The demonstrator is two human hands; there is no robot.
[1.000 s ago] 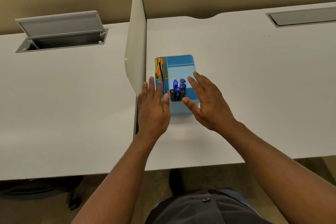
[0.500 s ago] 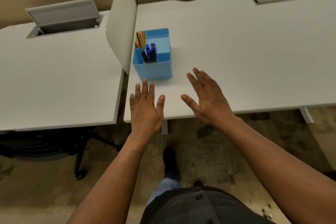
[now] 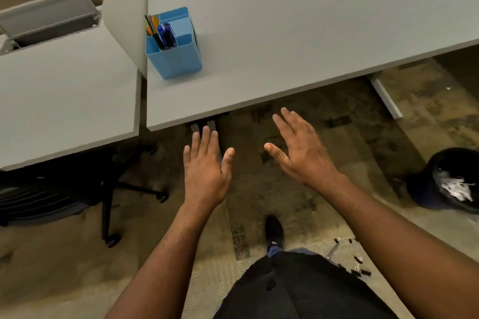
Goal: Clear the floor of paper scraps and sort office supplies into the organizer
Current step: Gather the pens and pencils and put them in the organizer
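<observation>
A blue desk organizer (image 3: 178,59) stands on the white desk (image 3: 298,33) near its left front corner, beside the divider panel. Blue pens (image 3: 166,35) and orange paper stick up from its compartments. My left hand (image 3: 206,168) and my right hand (image 3: 300,149) hover over the carpet in front of the desk edge, both empty with fingers spread. Small black clips and a thin metal piece (image 3: 359,265) lie scattered on the floor at the lower right. A black bin (image 3: 451,179) with white paper scraps inside sits on the floor at the far right.
A second white desk (image 3: 64,98) lies to the left with an open cable hatch (image 3: 49,21). A black office chair (image 3: 51,197) is tucked under it. A white desk leg (image 3: 386,97) stands at the right. My shoe (image 3: 274,232) rests on the carpet.
Both hands let go of the organizer and drew back off the desk toward me. The view pulled away from the desk, bringing the floor, the bin and the scattered clips into sight.
</observation>
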